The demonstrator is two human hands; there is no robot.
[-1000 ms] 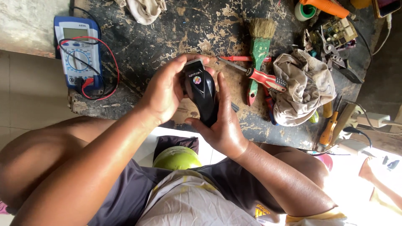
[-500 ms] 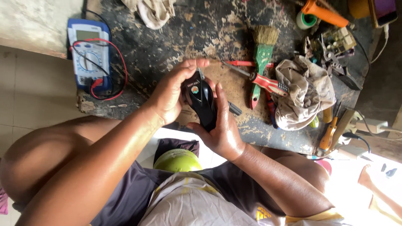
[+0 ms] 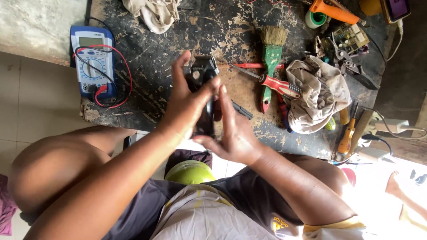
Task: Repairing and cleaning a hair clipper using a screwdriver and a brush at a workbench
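Scarred dark workbench [image 3: 169, 58], seen from above, with pale floor tiles along its left edge. Near the bench's left edge lies a blue multimeter [image 3: 92, 60], its red and black leads [image 3: 120, 75] looped around it. At the far edge, left of centre, rests a crumpled beige cloth [image 3: 153, 13].

Your left hand [image 3: 184, 104] rises over the near edge of the bench, fingers curled and thumb pressed around the upper part of a small black device [image 3: 202, 95], which stands roughly upright between both hands, above the near edge at the bench's middle. Your right hand [image 3: 233, 131] closes on the device's lower part from the right, fingers straight against its side and thumb tucked below. Both hands are clamped on the device; neither is spread.

Right of the hands, toward the centre of the bench, a green-handled paintbrush [image 3: 271, 62] lies with bristles toward the far edge, crossed by a red-handled screwdriver [image 3: 273, 84]. Just beside these sits a second rag [image 3: 318, 95], bunched. Beyond it, near the far right corner, lie a green circuit board [image 3: 349, 38], a roll of tape [image 3: 315, 18] and an orange tool handle [image 3: 333, 11]. At the near right edge lies an orange-handled screwdriver [image 3: 347, 138].

Below the bench, between your knees, a yellow-green rounded object [image 3: 190, 172] shows.
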